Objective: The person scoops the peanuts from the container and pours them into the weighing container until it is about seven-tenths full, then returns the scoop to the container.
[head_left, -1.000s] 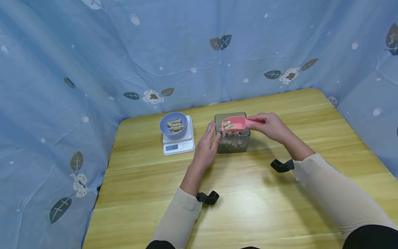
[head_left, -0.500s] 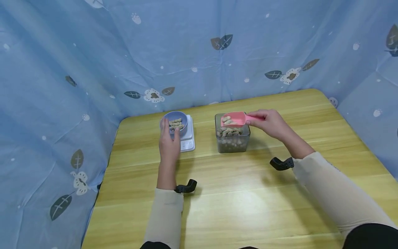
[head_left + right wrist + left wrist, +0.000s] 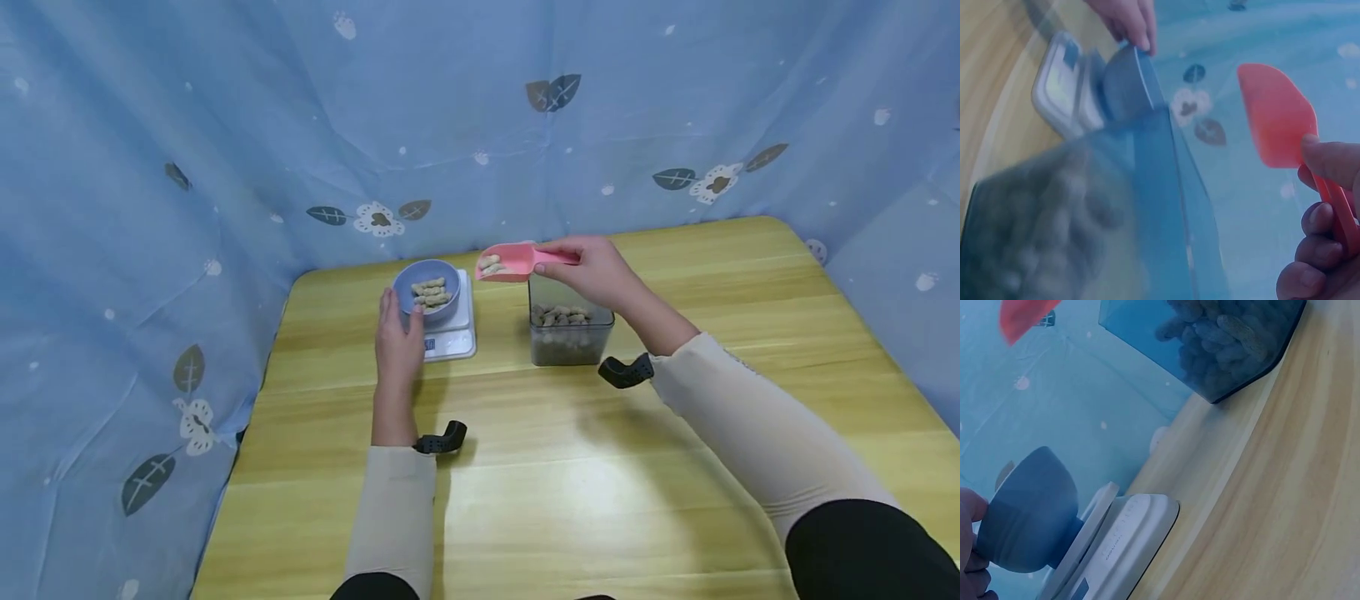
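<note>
My right hand [image 3: 596, 268] pinches the handle of a pink scoop [image 3: 516, 265]. The scoop bears a few unshelled peanuts [image 3: 492, 265] and hangs between the bowl and the storage box. My left hand [image 3: 397, 337] touches the near left side of a blue-purple bowl [image 3: 426, 272], fingers along its wall and thumb at the front. More peanuts [image 3: 431, 292] lie in the bowl, which stands on a white kitchen scale [image 3: 450, 343]. The hand partly covers the scale's display. In the left wrist view, the bowl [image 3: 1029, 512] looks level on the scale's platform.
A clear grey box [image 3: 572, 346] holding many peanuts stands on the wooden table [image 3: 525, 467], right of the scale. A blue patterned curtain [image 3: 480, 108] hangs behind the table edge.
My left hand has gone from the box leftward to the bowl. The loaded scoop has risen out of the box and moved left toward the bowl in my right hand.
</note>
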The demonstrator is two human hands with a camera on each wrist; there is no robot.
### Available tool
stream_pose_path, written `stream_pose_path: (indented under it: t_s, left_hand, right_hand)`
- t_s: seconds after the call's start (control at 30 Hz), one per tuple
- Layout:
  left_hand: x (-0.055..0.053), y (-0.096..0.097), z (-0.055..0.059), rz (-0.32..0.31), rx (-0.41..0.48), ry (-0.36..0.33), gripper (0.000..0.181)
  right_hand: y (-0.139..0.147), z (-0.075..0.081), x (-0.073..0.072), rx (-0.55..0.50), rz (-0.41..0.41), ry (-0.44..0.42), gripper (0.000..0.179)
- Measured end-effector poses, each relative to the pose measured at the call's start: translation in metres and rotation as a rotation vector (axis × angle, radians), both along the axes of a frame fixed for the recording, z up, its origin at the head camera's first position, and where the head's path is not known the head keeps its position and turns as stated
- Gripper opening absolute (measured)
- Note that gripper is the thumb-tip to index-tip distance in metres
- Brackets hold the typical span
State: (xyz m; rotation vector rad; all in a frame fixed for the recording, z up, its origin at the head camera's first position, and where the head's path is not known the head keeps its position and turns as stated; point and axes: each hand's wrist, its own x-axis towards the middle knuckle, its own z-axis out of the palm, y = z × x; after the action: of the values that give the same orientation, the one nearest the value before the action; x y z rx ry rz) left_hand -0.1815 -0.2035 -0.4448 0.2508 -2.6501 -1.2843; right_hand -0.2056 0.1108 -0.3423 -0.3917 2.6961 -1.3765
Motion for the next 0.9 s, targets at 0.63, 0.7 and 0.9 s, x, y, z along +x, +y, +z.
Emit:
stream_pose_path:
  t_s: [0.63,0.7,0.9]
  left_hand:
    - [-0.003,0.001,0.002,0.003,0.027,-0.006,0.063]
    - [-0.003,0.001,0.001,0.004,0.025,-0.004,0.063]
    - [-0.003,0.001,0.0,0.011,0.026,0.005,0.063]
  right_hand:
    - [-0.119,-0.004,-0.025,0.437,0.218,0.212,0.031]
    - [-0.126,-0.004,-0.022,0.508,0.238,0.298,0.028]
    - [-0.136,-0.004,-0.016,0.59,0.257,0.454,0.018]
